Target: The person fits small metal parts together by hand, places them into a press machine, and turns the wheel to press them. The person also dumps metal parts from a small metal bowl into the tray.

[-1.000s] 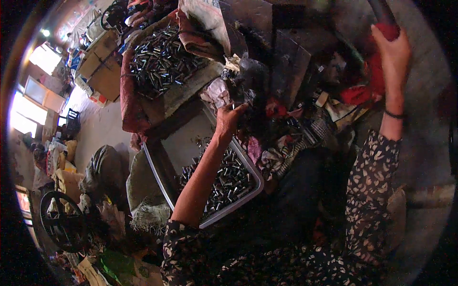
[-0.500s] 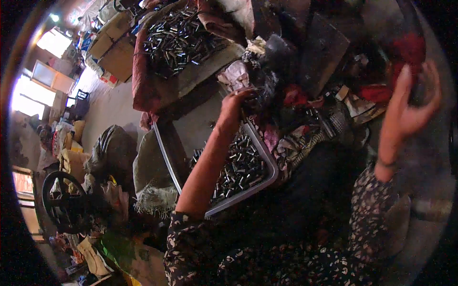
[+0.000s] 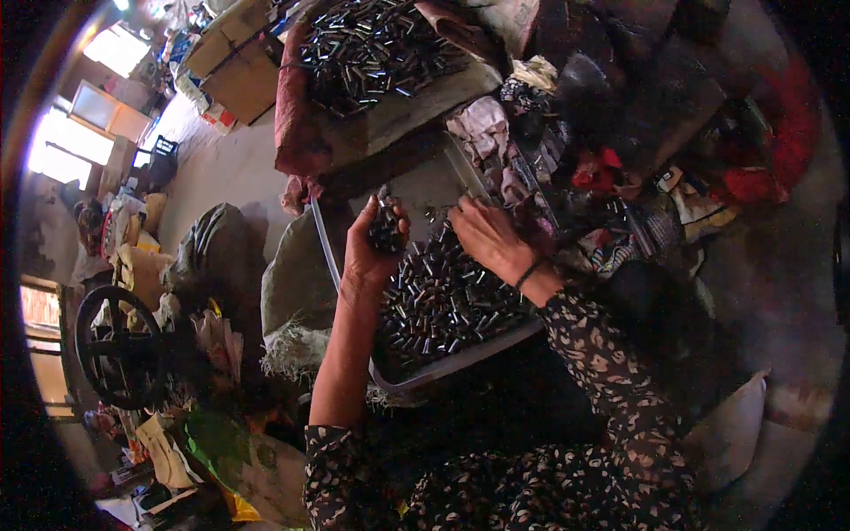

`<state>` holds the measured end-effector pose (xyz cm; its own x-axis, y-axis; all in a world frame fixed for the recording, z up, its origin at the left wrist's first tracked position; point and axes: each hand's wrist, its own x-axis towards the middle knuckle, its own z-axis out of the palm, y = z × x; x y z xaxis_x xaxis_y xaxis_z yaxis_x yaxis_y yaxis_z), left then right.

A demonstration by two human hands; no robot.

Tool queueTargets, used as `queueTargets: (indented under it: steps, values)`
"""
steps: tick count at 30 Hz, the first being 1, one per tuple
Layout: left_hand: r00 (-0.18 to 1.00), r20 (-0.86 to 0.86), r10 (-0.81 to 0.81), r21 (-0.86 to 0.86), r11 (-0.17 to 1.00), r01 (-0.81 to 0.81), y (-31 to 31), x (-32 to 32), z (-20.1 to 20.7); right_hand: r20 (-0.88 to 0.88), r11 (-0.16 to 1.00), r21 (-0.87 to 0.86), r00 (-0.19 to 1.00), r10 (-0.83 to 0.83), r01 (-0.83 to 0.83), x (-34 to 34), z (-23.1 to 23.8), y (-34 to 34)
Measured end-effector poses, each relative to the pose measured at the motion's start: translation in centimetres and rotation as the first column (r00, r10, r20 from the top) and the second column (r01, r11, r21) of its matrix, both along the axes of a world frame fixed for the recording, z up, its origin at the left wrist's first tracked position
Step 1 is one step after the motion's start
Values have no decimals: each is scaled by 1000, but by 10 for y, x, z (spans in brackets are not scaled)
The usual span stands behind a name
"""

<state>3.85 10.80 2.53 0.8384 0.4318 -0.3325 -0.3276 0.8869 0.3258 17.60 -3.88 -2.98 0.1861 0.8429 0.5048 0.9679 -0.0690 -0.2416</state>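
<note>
My left hand (image 3: 374, 246) is cupped over the far left part of a pale plastic tub (image 3: 326, 232), its fingers curled round a handful of small dark metal cylinders (image 3: 384, 228). Many more short, shiny metal cylinders (image 3: 447, 296) lie heaped in the tub below. Over the tub's far right side is my right hand (image 3: 494, 241), back up, with its fingers bent together and pointing down toward the heap. What its fingertips hold, if anything, is too small or hidden to name.
Beyond the tub, a reddish sacking-covered surface (image 3: 297, 133) bears another pile of metal cylinders (image 3: 376, 57). Rags (image 3: 482, 128) crowd the right rim. Sacks (image 3: 297, 274) stand at the left, near a dark handwheel (image 3: 119, 347). Cardboard boxes (image 3: 235, 66) sit farther back.
My right hand has come from the far right to the tub, its fingers drawn in. My left hand has moved back from the rags and now shows a handful of metal cylinders.
</note>
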Motion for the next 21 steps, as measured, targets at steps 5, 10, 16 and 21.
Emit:
queueTargets:
  steps: [5, 10, 16, 21]
  values:
    - [971, -216, 105, 264, 964, -46, -8, -1, 18, 87, 987, 160, 996, -6, -8, 11, -21, 14]
    - [803, -581, 134, 700, 585, 409, 2, -1, 11, -112, 972, -148, 973, -202, 185, 13, 31, 40]
    - [702, -555, 446, 718, -169, 676, -18, 44, -7, -392, 984, 12, 906, -159, 178, 32, 46, 8]
    - [666, -454, 592, 410, -525, 746, -31, 65, -8, -487, 989, 46, 868, -103, 143, 34, 54, -9]
